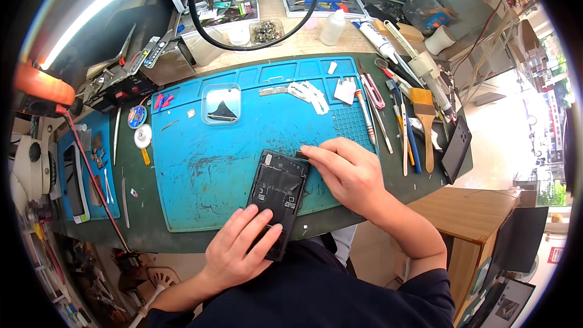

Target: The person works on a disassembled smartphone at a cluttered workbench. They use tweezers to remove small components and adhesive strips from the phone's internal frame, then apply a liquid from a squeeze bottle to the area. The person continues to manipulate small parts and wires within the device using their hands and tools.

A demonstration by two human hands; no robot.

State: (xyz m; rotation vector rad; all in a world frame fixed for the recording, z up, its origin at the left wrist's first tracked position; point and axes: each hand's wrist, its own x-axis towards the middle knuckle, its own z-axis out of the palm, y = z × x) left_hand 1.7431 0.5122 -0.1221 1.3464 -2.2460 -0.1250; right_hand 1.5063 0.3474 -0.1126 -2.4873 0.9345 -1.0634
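A black phone (276, 182) with dark inner panels and small printed marks lies at a slant near the front of the blue repair mat (206, 194). My left hand (240, 249) grips its lower part, fingers across the top face. At the phone's upper right corner, my right hand (343, 173) pinches a small dark piece (302, 155), too small to make out clearly. Farther back on the mat are a clear dish (212, 96) holding a black triangular piece (220, 112), a metal strip (273, 90) and white paper pieces (310, 94).
Several tools and brushes (425, 121) line the right, near an upright black panel (455, 149). On the left are an orange device (42, 85), spools (143, 135) and a smaller mat (103, 140). A black ring (255, 45) hangs above. A wooden cabinet (461, 206) stands at lower right.
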